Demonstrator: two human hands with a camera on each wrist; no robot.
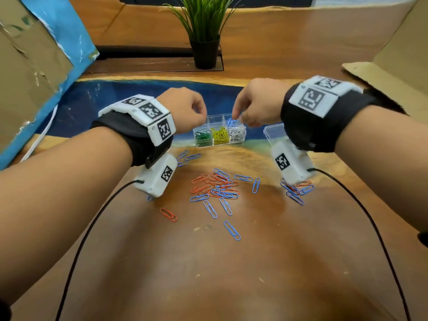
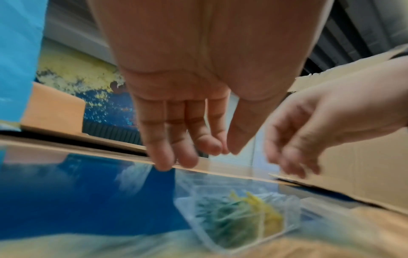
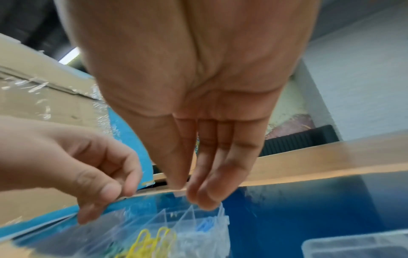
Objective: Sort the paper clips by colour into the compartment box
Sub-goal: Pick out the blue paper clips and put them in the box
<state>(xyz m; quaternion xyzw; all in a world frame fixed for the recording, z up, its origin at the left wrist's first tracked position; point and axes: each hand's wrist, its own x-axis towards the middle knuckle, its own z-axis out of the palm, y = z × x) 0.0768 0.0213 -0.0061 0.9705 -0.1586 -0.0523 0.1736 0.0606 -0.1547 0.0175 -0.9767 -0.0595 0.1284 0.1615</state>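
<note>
A clear compartment box [image 1: 243,137] stands at the far middle of the table, with green clips [image 1: 202,135], yellow clips [image 1: 220,134] and white clips [image 1: 237,133] in its front row and blue clips [image 1: 231,121] at the back right. My right hand [image 1: 237,114] hovers over that blue compartment, fingers [image 3: 207,174] straight and pointing down, thumb beside them, no clip visible between. My left hand [image 1: 199,114] hangs over the box's back left with loosely curled fingers [image 2: 183,143], and I see nothing in it. Loose red and blue clips [image 1: 215,184] lie in front of the box.
The box's clear lid [image 1: 274,133] lies right of it. More clips [image 1: 296,189] sit under my right wrist, with single clips nearer me [image 1: 231,230]. A potted plant [image 1: 205,31] stands behind, and cardboard walls rise at left [image 1: 27,72] and right [image 1: 393,66].
</note>
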